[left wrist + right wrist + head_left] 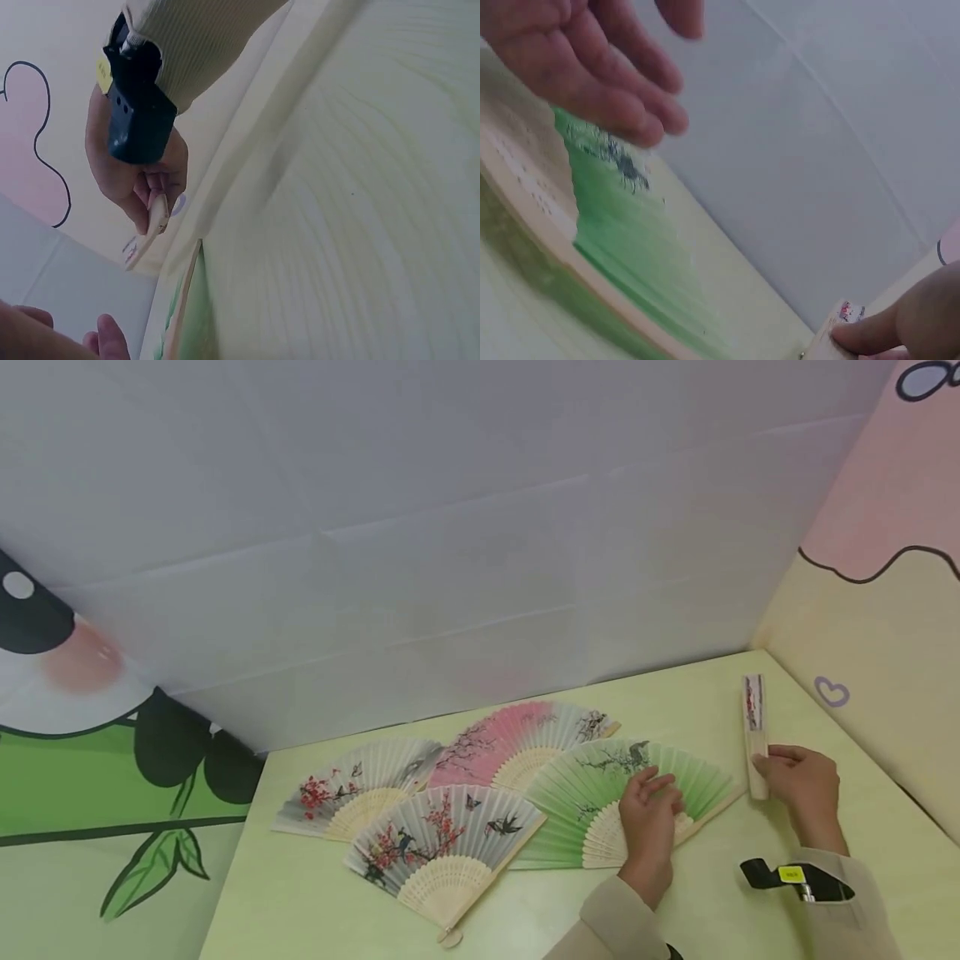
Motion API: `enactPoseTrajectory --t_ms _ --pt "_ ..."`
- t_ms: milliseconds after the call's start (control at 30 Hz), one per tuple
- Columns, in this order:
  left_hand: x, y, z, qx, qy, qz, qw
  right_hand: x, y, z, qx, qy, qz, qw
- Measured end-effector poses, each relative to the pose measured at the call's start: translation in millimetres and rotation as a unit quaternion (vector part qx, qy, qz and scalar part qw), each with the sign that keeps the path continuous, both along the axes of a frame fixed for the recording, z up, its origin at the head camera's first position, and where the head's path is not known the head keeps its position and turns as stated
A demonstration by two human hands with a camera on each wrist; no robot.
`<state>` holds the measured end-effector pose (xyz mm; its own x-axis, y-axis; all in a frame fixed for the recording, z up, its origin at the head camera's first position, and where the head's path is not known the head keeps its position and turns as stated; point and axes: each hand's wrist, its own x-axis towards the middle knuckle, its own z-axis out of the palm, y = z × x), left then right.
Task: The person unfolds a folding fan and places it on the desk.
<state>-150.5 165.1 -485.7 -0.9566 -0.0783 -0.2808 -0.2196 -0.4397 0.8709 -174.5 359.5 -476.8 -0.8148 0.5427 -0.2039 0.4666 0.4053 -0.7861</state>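
My right hand (pixel 806 785) grips a folded hand fan (pixel 755 735) by its lower part, thumb across the sticks; a strip of red and dark print shows near its top. In the right wrist view the thumb (pixel 870 330) presses on this fan. My left hand (pixel 651 818) hovers over the spread green fan (pixel 555 810) with loosely bent fingers and nothing in them. Seen from the right wrist, the left fingers (pixel 607 75) hang above the green fan's printed cloth. The left wrist view shows the folded fan (pixel 154 229) held edge-on in the right hand.
Left of the green fan lie a pink fan (pixel 480 752), a grey-white fan with red blossoms (pixel 322 797) and another flowered fan (pixel 450 827), all spread and overlapping. A pale wall (pixel 450 610) stands behind the table (pixel 300 893), with painted walls at both sides.
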Motion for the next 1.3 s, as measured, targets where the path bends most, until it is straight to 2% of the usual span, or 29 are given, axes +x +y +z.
enactPoseTrajectory --t_ms 167,300,467,733,933,1167,1300 --pt "-5.0 -1.7 -0.1 0.028 -0.002 -0.007 0.9996 9.1 -22.8 10.7 -0.062 0.013 0.041 0.9971" --pt "-7.2 -4.1 0.1 0.042 0.006 -0.017 0.999 15.1 -41.7 18.8 -0.068 0.018 0.076 0.9946" --pt "-8.6 -11.0 1.7 0.041 -0.005 -0.027 0.9988 20.9 -64.9 24.7 -0.075 0.028 0.106 0.9911" --pt "-8.6 -22.8 4.1 0.02 -0.018 -0.03 0.9992 28.9 -91.8 24.6 -0.085 0.042 0.149 0.9842" --pt "-6.5 -29.7 2.8 0.005 -0.025 -0.029 0.9992 37.7 -103.6 24.8 -0.083 0.037 0.176 0.9802" --pt "0.8 -38.6 0.0 0.003 -0.027 -0.031 0.9991 45.9 -112.4 23.0 -0.073 0.035 0.206 0.9753" --pt "4.6 -46.5 -0.8 0.006 -0.02 -0.044 0.9988 48.8 -115.9 22.3 -0.062 0.039 0.224 0.9718"
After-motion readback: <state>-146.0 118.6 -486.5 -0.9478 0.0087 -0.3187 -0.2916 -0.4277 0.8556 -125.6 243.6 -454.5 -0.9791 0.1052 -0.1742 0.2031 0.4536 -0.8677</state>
